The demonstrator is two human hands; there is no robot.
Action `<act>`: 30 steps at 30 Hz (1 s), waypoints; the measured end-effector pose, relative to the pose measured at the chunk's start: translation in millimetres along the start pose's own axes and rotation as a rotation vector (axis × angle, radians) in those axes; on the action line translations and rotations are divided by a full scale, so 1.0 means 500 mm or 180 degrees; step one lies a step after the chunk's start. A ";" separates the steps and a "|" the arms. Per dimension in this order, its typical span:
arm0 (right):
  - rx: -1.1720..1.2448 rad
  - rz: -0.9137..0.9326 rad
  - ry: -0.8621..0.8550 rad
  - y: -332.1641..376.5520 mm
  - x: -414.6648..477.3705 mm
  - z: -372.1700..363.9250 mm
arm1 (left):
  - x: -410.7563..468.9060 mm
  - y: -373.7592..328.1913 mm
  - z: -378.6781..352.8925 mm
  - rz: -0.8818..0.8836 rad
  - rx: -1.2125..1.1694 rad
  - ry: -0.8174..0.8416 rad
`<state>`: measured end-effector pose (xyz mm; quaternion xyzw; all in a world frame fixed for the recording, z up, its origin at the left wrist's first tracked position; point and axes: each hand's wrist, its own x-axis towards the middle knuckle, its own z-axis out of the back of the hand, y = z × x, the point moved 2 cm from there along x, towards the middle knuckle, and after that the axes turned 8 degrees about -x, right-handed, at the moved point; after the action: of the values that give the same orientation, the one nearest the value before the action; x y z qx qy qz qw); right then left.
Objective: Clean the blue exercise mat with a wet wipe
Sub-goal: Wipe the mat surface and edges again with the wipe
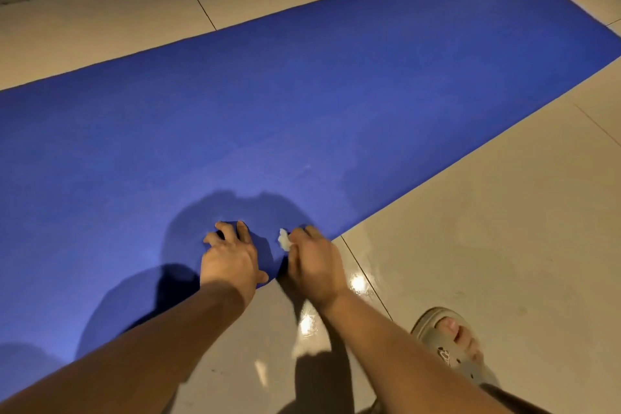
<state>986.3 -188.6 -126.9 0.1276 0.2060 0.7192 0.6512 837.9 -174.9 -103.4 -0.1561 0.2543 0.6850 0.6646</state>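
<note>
Lower centre: left hand [232,260], fingers spread, braces the mat [302,104]; right hand [314,262] pinches the wipe [284,239]. Risk: the small wad slipping free under pressure.

Both bare forearms are stretched forward and downward from the lower edge of the view. The left hand [232,257] is laid palm down, with its fingers spread. The right hand [316,264] is held close beside it, fingers curled, and a crumpled wet wipe [284,240] is gripped at its fingertips.
</note>
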 end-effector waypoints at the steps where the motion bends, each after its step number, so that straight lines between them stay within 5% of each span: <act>1: -0.0231 0.0018 -0.0038 -0.026 0.020 0.008 | 0.000 0.001 0.000 0.0012 0.0004 -0.0008; 6: -0.0793 -0.1289 -0.0397 -0.219 0.135 0.116 | -0.007 0.001 -0.002 -0.0046 0.0060 -0.0074; 9: -0.0715 -0.1726 -0.0348 -0.216 0.149 0.122 | -0.011 0.000 0.003 -0.0050 0.0119 -0.0089; 14: -0.0528 -0.0680 0.0224 -0.029 0.080 0.027 | -0.016 0.001 0.020 -0.0106 0.0290 0.0019; 17: -0.0908 -0.0041 0.0503 -0.045 0.084 0.045 | -0.008 0.013 0.048 -0.0422 0.0363 0.0149; 22: -0.1191 -0.0876 -0.0028 -0.198 0.154 0.137 | 0.039 0.077 0.074 -0.0873 0.0218 -0.0081; 30: -0.1924 -0.0833 -0.0217 -0.143 0.110 0.083 | 0.116 0.063 0.067 -0.0391 -0.0057 0.0325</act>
<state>1062.0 -123.8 -128.0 -0.0749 -0.0240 0.6533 0.7530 806.7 -107.7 -103.4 -0.2121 0.2716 0.6364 0.6901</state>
